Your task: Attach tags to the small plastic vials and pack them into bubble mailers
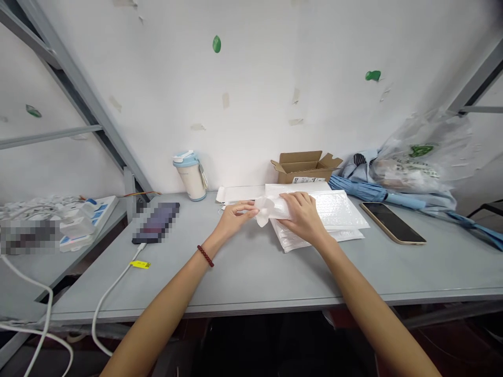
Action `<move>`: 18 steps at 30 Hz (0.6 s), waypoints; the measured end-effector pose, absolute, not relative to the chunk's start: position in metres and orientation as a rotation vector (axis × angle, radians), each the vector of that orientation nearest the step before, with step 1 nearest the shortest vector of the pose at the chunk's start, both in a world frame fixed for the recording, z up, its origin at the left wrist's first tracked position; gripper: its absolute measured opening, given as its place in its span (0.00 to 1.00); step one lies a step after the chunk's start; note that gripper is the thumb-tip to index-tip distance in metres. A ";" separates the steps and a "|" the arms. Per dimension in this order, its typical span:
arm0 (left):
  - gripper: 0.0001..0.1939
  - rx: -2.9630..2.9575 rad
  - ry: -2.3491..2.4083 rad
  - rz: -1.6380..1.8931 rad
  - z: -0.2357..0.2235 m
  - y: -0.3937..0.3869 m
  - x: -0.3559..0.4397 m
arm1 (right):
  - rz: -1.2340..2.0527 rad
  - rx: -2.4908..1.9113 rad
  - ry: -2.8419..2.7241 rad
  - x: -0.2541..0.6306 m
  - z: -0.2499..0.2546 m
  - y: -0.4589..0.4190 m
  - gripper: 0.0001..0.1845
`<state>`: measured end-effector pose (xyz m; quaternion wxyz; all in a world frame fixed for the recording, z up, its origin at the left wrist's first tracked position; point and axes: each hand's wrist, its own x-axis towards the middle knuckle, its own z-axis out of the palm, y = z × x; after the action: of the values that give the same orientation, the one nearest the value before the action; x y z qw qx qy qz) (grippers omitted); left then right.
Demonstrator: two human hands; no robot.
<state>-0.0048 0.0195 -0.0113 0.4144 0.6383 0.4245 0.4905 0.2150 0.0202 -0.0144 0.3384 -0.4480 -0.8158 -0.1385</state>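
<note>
My left hand [236,215], with a dark red bead bracelet on its wrist, has thumb and fingers pinched together at the loose, crumpled end of a white wrapping [264,210]. Around the body of that soft white wrapped bundle [280,207] my right hand [302,213] is closed. What lies inside the wrapping is hidden. Under and beside the right hand is a stack of white bubble mailers [341,208], overlapping at different angles on the grey table [243,272]. Behind the left hand lies a flat white strip or box [239,193], partly covered.
An open cardboard box [304,170] stands against the wall. Left are a lidded cup [191,177], a blurred phone [157,222] on a white cable and power strips [92,217]. Right are a folded blue umbrella [361,188], a phone [393,222] and a clear plastic bag [424,152].
</note>
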 end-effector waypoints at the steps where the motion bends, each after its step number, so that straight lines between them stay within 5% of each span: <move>1: 0.12 1.579 1.034 1.199 -0.012 0.018 -0.003 | -0.353 -1.143 -2.135 0.215 -0.014 0.020 0.22; 18: 0.17 1.373 0.931 1.135 -0.004 0.013 -0.006 | -0.315 -1.054 -2.149 0.210 -0.014 0.018 0.23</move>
<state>-0.0058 0.0126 -0.0039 0.5359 0.5767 0.3911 0.4766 0.2104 0.0179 -0.0144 0.3557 -0.4082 -0.8319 -0.1219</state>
